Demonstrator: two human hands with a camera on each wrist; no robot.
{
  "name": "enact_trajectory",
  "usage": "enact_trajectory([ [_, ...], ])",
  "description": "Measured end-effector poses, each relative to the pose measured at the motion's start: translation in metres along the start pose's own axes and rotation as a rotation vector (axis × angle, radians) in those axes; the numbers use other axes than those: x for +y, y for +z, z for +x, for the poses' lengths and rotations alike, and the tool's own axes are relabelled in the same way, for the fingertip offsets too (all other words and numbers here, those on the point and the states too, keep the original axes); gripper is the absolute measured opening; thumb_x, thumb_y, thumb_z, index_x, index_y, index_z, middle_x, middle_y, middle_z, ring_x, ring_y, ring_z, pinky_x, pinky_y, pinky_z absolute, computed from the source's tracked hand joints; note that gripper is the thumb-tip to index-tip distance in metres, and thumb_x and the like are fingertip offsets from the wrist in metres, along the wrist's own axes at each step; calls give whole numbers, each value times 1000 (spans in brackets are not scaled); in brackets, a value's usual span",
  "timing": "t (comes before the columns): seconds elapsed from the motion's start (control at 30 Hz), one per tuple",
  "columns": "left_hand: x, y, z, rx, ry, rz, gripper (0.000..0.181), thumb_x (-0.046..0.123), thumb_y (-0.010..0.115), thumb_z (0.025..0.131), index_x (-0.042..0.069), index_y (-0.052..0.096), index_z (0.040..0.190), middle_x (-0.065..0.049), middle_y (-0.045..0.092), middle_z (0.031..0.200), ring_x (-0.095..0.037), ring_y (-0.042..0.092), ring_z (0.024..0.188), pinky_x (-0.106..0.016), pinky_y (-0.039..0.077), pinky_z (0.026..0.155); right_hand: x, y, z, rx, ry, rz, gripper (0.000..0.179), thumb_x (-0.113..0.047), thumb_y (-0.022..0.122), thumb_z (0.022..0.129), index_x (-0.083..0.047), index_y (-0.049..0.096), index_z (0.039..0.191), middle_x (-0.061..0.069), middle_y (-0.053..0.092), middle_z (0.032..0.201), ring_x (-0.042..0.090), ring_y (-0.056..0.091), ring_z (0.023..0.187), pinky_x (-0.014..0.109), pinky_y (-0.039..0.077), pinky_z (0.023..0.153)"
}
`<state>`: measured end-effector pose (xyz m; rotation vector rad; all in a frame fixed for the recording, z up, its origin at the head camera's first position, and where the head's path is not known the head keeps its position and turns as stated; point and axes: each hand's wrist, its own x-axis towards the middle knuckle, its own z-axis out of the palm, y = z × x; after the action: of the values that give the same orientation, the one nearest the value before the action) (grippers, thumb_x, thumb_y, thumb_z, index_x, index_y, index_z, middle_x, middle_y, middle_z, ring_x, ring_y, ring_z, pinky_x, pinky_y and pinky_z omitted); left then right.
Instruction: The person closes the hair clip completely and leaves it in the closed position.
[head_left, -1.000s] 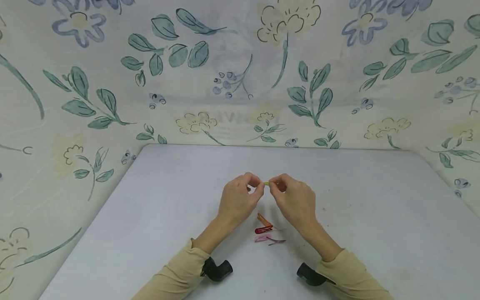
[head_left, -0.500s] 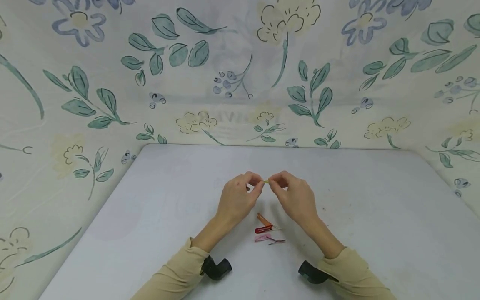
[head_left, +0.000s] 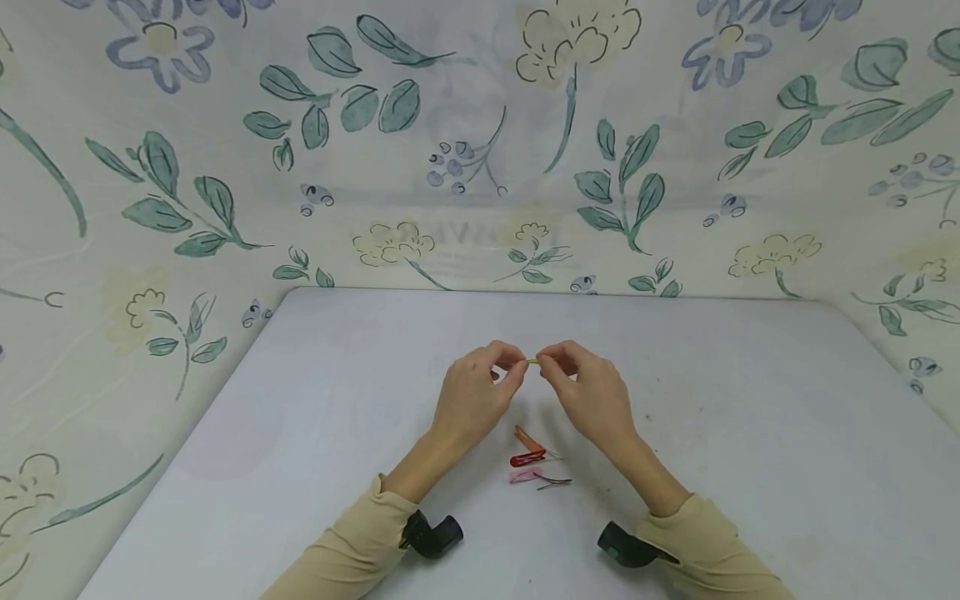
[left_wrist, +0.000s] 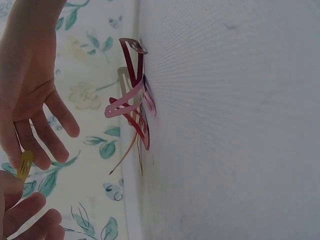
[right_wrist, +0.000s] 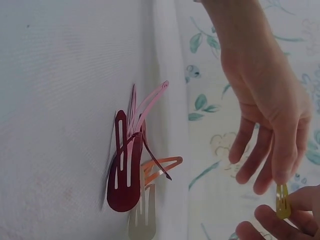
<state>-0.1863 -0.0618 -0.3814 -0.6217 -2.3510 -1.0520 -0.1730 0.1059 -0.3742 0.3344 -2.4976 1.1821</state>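
Note:
A small yellow snap hair clip [head_left: 533, 361] is held in the air above the table between both hands. My left hand [head_left: 471, 390] pinches one end between thumb and index finger. At the other end, the right hand [head_left: 597, 398] pinches it the same way. In the left wrist view the yellow clip [left_wrist: 24, 166] shows its slotted face; the right wrist view has it [right_wrist: 283, 202] upright between the fingertips. Below the hands lies a loose cluster of clips: orange [head_left: 529, 439], red [head_left: 527, 459], pink [head_left: 524, 475] and dark red [head_left: 555, 481]. A beige clip [right_wrist: 143, 220] is among them.
The clips lie on a white table [head_left: 337, 400], overlapping and some standing open. Floral cloth [head_left: 465, 150] hangs behind and beside it. Black wrist cameras [head_left: 435, 537] sit at both sleeve cuffs.
Both hands have risen very slightly with the yellow hair clip, the right one shifting a little more. Both keep their pinch on it. The clips on the table have not moved.

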Motion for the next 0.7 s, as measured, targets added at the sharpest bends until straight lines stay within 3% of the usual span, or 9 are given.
enact_trajectory([
  [0.3,1,-1,1,-3,22,-51,4,10,68,91,8,69,95,-4,72,87,-19,68,81,-36,56,70,-1,-4,2,-26,34,92,14,-19,64,97,-8,71,103,5,72,86,17,63,74,28,47,60],
  [0.5,2,-2,2,1,8,-128,5,10,69,91,6,69,95,-5,72,86,-18,68,81,-37,57,69,-1,-6,3,-58,71,205,15,-17,63,97,-5,69,104,8,71,88,29,65,81,25,53,63],
  [0.7,5,-3,3,5,-15,-164,5,10,69,91,6,69,95,-5,72,86,-18,67,80,-41,57,69,-1,-5,5,-85,119,289,17,-19,62,98,-4,68,105,10,70,90,35,65,86,32,58,67],
])
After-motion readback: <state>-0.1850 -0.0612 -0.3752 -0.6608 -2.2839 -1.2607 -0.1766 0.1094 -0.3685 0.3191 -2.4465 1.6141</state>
